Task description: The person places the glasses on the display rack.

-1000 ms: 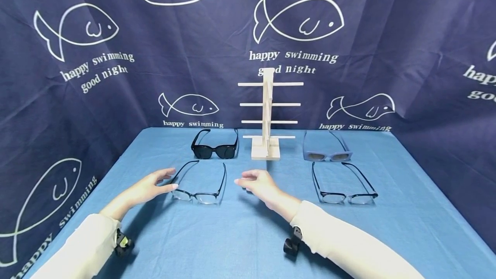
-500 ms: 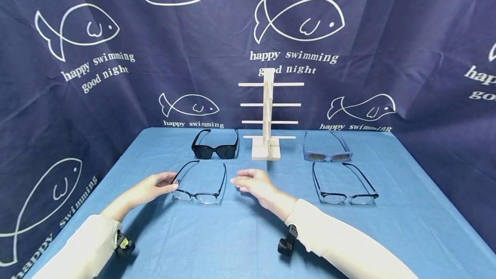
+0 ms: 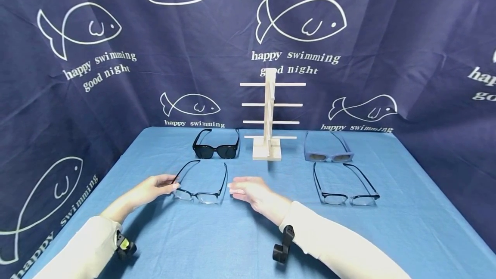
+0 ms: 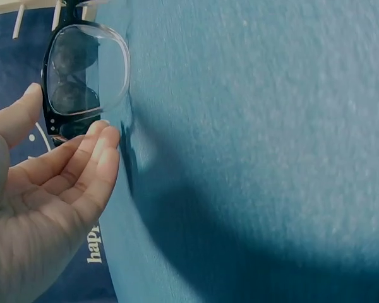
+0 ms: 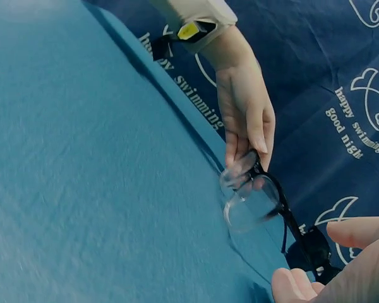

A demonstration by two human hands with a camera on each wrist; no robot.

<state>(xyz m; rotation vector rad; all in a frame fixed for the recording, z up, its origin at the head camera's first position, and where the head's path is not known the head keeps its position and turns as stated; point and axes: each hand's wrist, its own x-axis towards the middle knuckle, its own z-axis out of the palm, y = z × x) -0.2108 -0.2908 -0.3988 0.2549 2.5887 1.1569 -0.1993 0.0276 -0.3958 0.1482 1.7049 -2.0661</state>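
Black half-rim eyeglasses (image 3: 196,195) with clear lenses lie with temples spread on the blue cloth, front toward me. My left hand (image 3: 153,190) is at their left hinge, thumb near the front and fingers outside the temple. In the left wrist view, a gap shows between the thumb and fingers of the left hand (image 4: 57,183); whether they touch the frame (image 4: 48,82) is unclear. My right hand (image 3: 257,195) is just right of the right temple, apart from it, fingers extended. The right wrist view shows the right hand's thumb (image 5: 360,231) and fingers spread apart.
Black sunglasses (image 3: 215,151) lie behind these eyeglasses. A wooden display rack (image 3: 268,115) with several crossbars stands at the back middle. To the right lie purple sunglasses (image 3: 329,157) and another pair of dark-browline eyeglasses (image 3: 350,198). A navy fish-print curtain (image 3: 232,25) borders the table.
My right hand has moved left and slightly nearer to me, toward the eyeglasses' right temple. The left hand's fingers have drawn slightly closer to the left temple. The eyeglasses stay in place.
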